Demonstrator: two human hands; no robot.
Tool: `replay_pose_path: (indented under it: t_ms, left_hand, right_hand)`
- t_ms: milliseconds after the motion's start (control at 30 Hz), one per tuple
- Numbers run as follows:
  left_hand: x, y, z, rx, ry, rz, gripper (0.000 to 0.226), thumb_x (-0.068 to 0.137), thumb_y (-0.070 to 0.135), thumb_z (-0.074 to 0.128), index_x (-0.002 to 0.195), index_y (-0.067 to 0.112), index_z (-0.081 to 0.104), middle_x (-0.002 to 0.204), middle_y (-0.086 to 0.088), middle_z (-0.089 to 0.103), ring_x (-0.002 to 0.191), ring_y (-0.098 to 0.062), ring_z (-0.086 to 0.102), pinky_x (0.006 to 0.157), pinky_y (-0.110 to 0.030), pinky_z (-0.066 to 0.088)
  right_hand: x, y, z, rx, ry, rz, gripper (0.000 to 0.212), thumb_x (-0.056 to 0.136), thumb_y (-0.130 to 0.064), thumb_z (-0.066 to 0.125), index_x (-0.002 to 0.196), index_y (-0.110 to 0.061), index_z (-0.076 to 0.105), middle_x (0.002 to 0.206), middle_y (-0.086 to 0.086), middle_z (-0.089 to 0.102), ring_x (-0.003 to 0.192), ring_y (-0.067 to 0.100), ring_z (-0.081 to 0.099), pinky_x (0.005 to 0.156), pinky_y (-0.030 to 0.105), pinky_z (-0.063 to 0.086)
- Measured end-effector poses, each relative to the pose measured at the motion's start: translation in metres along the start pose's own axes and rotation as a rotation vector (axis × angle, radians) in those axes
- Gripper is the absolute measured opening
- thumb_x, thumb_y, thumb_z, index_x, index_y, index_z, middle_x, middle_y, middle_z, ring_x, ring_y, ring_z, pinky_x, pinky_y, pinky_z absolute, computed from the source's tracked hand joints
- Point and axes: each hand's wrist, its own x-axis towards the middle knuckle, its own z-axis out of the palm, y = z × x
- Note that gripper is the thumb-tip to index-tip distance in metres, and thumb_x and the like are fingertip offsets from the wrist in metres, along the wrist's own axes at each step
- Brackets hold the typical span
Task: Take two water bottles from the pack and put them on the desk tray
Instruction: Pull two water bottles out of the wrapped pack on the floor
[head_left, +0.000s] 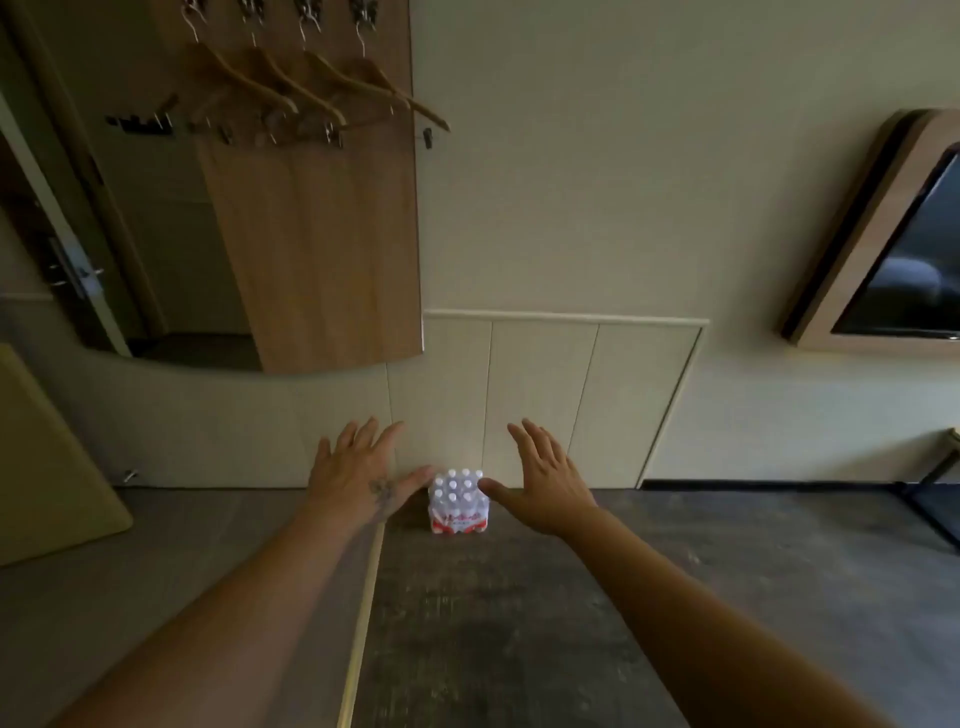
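A shrink-wrapped pack of water bottles (459, 502) with white caps and a red-and-white label stands on the dark floor against the cream wall panel. My left hand (358, 475) hovers just left of the pack, fingers spread, thumb near its top left corner. On the other side my right hand (545, 480) is spread open too, its thumb close to the pack's top right. Neither hand holds anything. No desk tray is in view.
A wooden board with several hangers (311, 93) hangs on the wall at upper left, a door with a handle (83, 275) beside it. A wall-mounted screen (914, 249) is at right, a dark furniture frame (930, 499) low at far right. A thin strip (366, 597) crosses the floor.
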Motion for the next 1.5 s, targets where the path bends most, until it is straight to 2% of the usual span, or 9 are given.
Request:
replay_pose_path:
  t_ms: [200,400,533,700,900,1000,1100,1300,1500]
  left_hand:
    - [0.002,-0.031,0.05,0.041,-0.084,0.024,0.103,0.089,0.095,0.03,0.173,0.037,0.018,0.185,-0.007,0.016,0.17,-0.034,0.012,0.135,-0.063,0.015]
    - [0.018,-0.048,0.094,0.051,-0.167,0.044,0.105,0.088,0.098,0.027,0.173,0.038,0.017,0.185,-0.006,0.014,0.171,-0.034,0.011,0.135,-0.064,0.017]
    - [0.052,-0.048,0.109,0.057,-0.21,0.054,0.103,0.09,0.096,0.028,0.174,0.038,0.015,0.186,-0.007,0.009,0.172,-0.035,0.007,0.135,-0.064,0.014]
    - [0.121,-0.045,0.123,0.047,-0.237,0.043,0.101,0.092,0.094,0.03,0.174,0.037,0.015,0.186,-0.007,0.009,0.172,-0.035,0.006,0.135,-0.063,0.014]
    - [0.219,-0.04,0.145,0.055,-0.304,-0.021,0.099,0.093,0.091,0.036,0.174,0.04,0.013,0.186,-0.006,0.005,0.172,-0.036,0.006,0.135,-0.062,0.014]
    - [0.268,-0.034,0.153,0.033,-0.259,-0.018,0.101,0.092,0.092,0.034,0.175,0.04,0.008,0.186,-0.007,0.009,0.171,-0.035,0.012,0.134,-0.061,0.021]
    - [0.304,-0.03,0.163,-0.009,-0.193,-0.014,0.102,0.093,0.09,0.035,0.175,0.04,0.003,0.185,-0.01,0.012,0.17,-0.035,0.017,0.133,-0.058,0.026]
    - [0.363,-0.037,0.19,-0.064,-0.172,-0.021,0.105,0.092,0.089,0.035,0.175,0.037,-0.004,0.185,-0.01,0.011,0.169,-0.034,0.019,0.132,-0.053,0.031]
    - [0.454,-0.061,0.21,-0.142,-0.205,-0.041,0.103,0.095,0.083,0.048,0.175,0.032,0.008,0.183,-0.011,0.019,0.166,-0.034,0.028,0.128,-0.052,0.039]
  right_hand:
    - [-0.004,0.0,0.068,-0.034,-0.062,-0.003,0.109,0.089,-0.088,0.04,0.169,-0.026,0.001,0.179,0.004,-0.003,0.165,0.028,-0.003,0.119,0.037,-0.007]
    - [0.002,0.006,0.113,0.006,-0.122,0.068,0.113,0.082,-0.095,0.033,0.169,-0.029,0.0,0.179,0.003,-0.003,0.165,0.028,-0.002,0.12,0.039,-0.003]
    - [0.028,0.025,0.131,0.045,-0.157,0.102,0.11,0.086,-0.091,0.038,0.168,-0.031,-0.001,0.179,0.002,-0.006,0.165,0.028,-0.004,0.123,0.041,-0.002]
    - [0.094,0.059,0.153,0.07,-0.202,0.11,0.109,0.086,-0.091,0.036,0.168,-0.03,-0.004,0.179,0.002,-0.007,0.165,0.028,-0.005,0.124,0.041,-0.003]
    - [0.188,0.106,0.168,0.132,-0.261,0.138,0.108,0.089,-0.088,0.041,0.169,-0.027,0.001,0.179,0.003,-0.004,0.165,0.027,-0.002,0.132,0.048,0.006]
    - [0.23,0.132,0.171,0.15,-0.296,0.138,0.108,0.088,-0.089,0.038,0.169,-0.028,0.001,0.179,0.002,-0.004,0.165,0.027,-0.002,0.131,0.046,0.005]
    - [0.273,0.153,0.171,0.136,-0.321,0.137,0.109,0.089,-0.086,0.044,0.169,-0.026,0.003,0.179,0.004,-0.002,0.165,0.027,0.0,0.132,0.047,0.008]
    - [0.337,0.172,0.185,0.155,-0.41,0.178,0.108,0.09,-0.083,0.046,0.169,-0.024,0.002,0.179,0.004,-0.001,0.165,0.028,0.002,0.132,0.05,0.011]
    - [0.417,0.186,0.204,0.102,-0.43,0.201,0.104,0.093,-0.076,0.053,0.169,-0.022,0.006,0.179,0.005,0.005,0.165,0.028,0.006,0.133,0.048,0.014]
